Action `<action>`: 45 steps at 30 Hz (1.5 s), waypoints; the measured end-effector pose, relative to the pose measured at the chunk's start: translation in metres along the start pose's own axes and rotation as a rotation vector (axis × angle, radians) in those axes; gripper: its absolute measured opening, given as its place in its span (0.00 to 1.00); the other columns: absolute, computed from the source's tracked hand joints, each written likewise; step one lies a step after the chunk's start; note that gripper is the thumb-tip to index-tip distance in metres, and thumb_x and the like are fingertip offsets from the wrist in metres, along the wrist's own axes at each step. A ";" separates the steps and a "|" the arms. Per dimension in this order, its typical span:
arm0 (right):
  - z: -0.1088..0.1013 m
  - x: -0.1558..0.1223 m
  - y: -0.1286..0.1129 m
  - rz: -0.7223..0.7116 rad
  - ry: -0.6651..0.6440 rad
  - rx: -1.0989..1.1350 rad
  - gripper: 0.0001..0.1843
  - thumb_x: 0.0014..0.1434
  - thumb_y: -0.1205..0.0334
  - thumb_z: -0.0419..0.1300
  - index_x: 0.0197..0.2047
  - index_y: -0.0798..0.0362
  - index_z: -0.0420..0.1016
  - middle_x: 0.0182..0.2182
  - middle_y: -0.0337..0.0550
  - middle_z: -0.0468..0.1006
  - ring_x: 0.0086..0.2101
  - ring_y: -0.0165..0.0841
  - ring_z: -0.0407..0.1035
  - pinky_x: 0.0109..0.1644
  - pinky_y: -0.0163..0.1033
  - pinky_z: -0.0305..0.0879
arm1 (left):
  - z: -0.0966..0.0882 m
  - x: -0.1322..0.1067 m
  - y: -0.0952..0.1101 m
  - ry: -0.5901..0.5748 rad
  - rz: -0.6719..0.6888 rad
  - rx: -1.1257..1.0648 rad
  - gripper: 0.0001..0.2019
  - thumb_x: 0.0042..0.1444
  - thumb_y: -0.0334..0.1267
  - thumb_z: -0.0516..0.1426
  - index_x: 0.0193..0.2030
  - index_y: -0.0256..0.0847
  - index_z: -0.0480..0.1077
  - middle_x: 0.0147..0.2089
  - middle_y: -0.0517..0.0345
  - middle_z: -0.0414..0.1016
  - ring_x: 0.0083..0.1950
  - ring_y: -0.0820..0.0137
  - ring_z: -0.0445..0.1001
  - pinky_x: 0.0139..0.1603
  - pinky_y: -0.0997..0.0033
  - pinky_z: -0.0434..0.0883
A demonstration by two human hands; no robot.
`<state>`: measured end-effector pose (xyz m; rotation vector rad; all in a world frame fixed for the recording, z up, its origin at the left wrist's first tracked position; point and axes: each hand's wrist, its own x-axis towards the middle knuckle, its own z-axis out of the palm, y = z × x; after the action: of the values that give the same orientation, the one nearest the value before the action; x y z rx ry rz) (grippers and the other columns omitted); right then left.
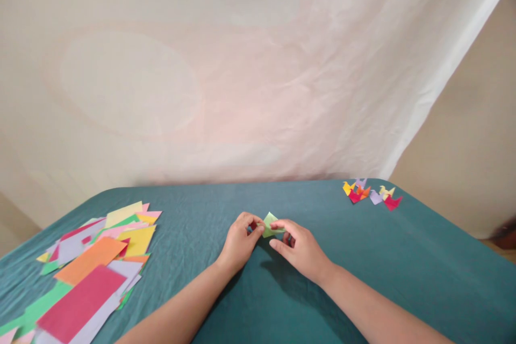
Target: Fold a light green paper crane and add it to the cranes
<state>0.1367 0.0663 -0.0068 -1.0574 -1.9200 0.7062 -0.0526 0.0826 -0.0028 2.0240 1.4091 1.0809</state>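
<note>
A small folded piece of light green paper (pixel 270 224) is held between both my hands just above the teal tablecloth (pixel 363 258). My left hand (pixel 239 242) pinches its left corner with thumb and forefinger, fingers curled. My right hand (pixel 300 247) pinches its right edge, with the other fingers bent below it. Both forearms reach in from the bottom of the view.
A loose spread of coloured paper sheets (pixel 92 263) lies at the left of the table. Several small folded paper figures (pixel 373 193) in yellow, red, orange and lilac sit at the far right. A pale cloth backdrop (pixel 226 75) hangs behind the table.
</note>
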 end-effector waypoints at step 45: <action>-0.007 0.009 0.018 0.115 0.028 0.161 0.05 0.56 0.62 0.58 0.35 0.51 0.75 0.29 0.37 0.75 0.29 0.30 0.66 0.35 0.34 0.61 | -0.004 0.001 0.004 -0.181 -0.089 -0.325 0.06 0.52 0.32 0.57 0.37 0.38 0.72 0.24 0.64 0.69 0.25 0.75 0.67 0.29 0.77 0.64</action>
<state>0.1469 0.0840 -0.0139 -1.0762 -1.7575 0.8910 -0.0530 0.0815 0.0031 1.7611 1.1382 0.9888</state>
